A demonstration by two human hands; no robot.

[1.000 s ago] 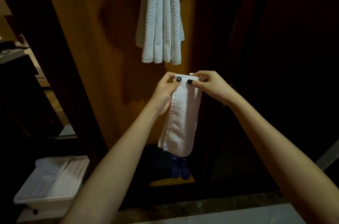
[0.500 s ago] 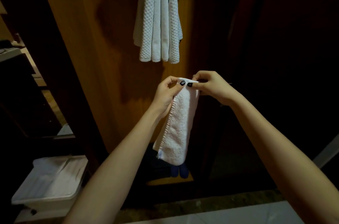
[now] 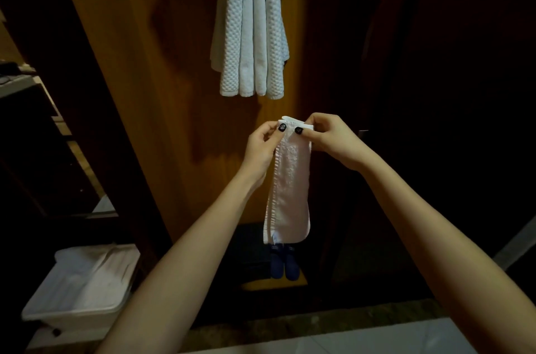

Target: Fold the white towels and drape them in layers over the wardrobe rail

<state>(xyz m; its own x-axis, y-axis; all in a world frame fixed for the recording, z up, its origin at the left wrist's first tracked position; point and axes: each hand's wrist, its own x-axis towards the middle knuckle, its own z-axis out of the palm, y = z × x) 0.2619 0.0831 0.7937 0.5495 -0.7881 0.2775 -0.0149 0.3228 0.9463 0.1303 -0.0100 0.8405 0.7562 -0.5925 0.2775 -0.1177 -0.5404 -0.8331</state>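
Now the left hand (image 3: 260, 149) and right hand (image 3: 332, 138) pinch the top edge of the folded towel (image 3: 290, 194) in curled fingers (image 3: 319, 121); folding seems done, so next lift it over the hung towels (image 3: 249, 34).

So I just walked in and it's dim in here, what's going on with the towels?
A person holds a folded white towel by its top edge, the left hand and right hand each pinching a corner, so it hangs straight down. Above it, several waffle-textured towels hang bunched inside the wardrobe; the rail is out of view.
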